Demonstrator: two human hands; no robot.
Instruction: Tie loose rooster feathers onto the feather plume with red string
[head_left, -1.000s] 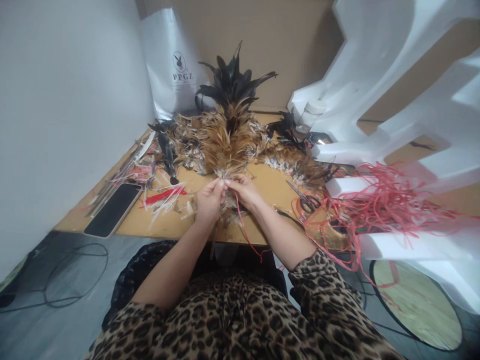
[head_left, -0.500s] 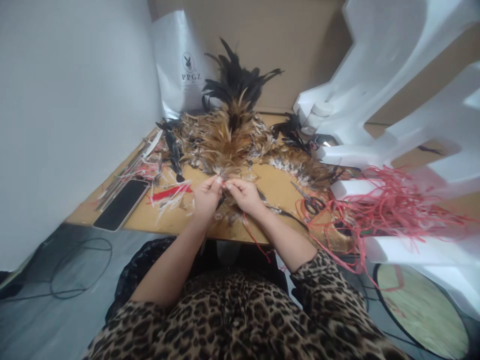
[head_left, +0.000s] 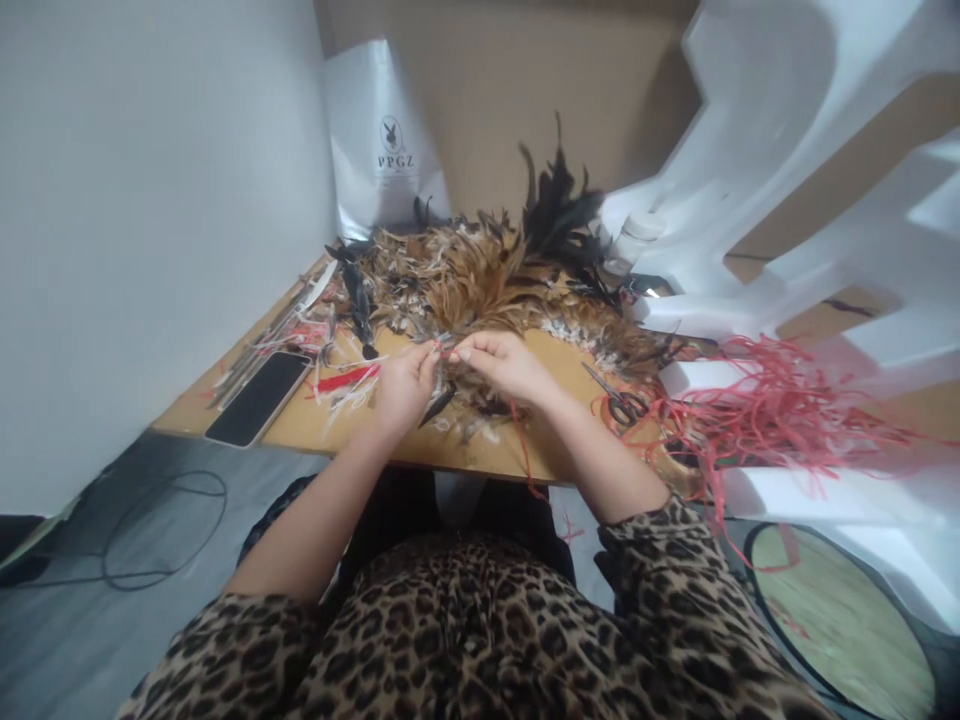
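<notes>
A feather bundle [head_left: 476,295], brown with long black tips, leans up and to the right just beyond my hands. At its base my left hand [head_left: 403,388] pinches a thin red plastic strand between thumb and finger. My right hand [head_left: 510,366] pinches the same strand a short way to the right, so a small red stretch shows between the fingertips. More red strand [head_left: 523,450] hangs below my right hand, past the table's front edge. Whether the strand is knotted round the feathers is too small to tell.
Scissors [head_left: 624,403] lie right of my hands, beside a heap of red strands [head_left: 787,400] over white foam pieces. A phone [head_left: 259,398] lies left on the wooden table [head_left: 300,428]. Loose feathers [head_left: 405,265], a white bag [head_left: 382,130] and a white bottle [head_left: 637,235] stand behind.
The feather bundle has tipped from upright over to the right. My hands have drawn slightly apart, and the red strand shows between them.
</notes>
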